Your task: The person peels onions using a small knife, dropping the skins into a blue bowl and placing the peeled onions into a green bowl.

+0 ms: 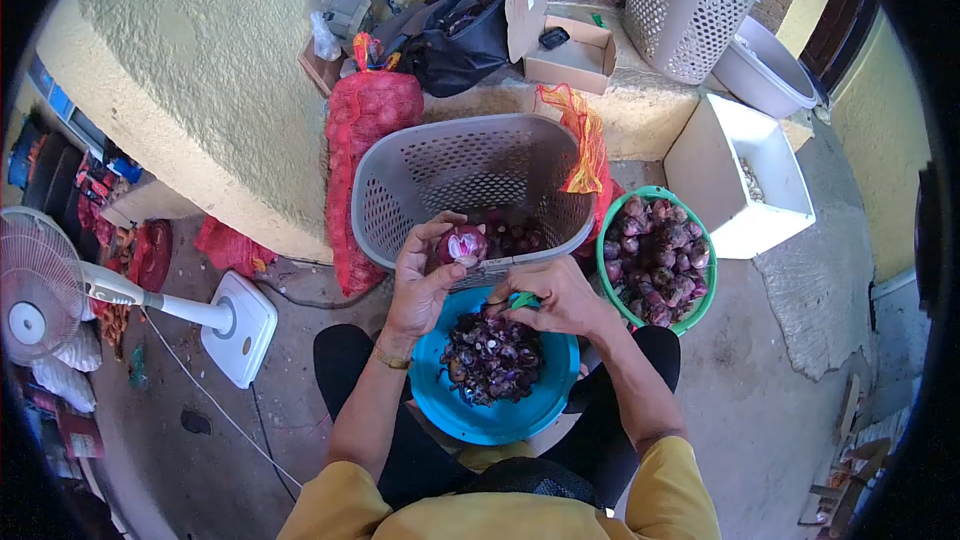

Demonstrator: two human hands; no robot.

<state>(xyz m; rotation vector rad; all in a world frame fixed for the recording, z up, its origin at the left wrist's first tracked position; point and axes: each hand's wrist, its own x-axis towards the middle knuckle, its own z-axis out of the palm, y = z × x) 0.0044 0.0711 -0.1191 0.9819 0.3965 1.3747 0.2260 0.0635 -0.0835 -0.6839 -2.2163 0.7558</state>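
My left hand (422,285) grips a red onion (462,244) with a pale cut face, held up at the near rim of a grey perforated basket (400,165). Some onions (515,237) lie at the bottom of that basket. In my right hand (568,292) is a small green-handled knife (524,300); its blade is mostly hidden. Both hands are over or close to a blue basin (480,428) between my legs, which holds dark onion skins and scraps (490,360). To the right, a green-rimmed basket (712,275) is filled with unpeeled red onions (660,260).
Behind the grey basket's left side stands a red mesh sack (370,120) of onions. A white box (740,175) sits beyond the green-rimmed basket. At left are a white fan (45,290) and its base (238,330), with a cord across the floor. A ledge behind holds a cardboard box (570,55).
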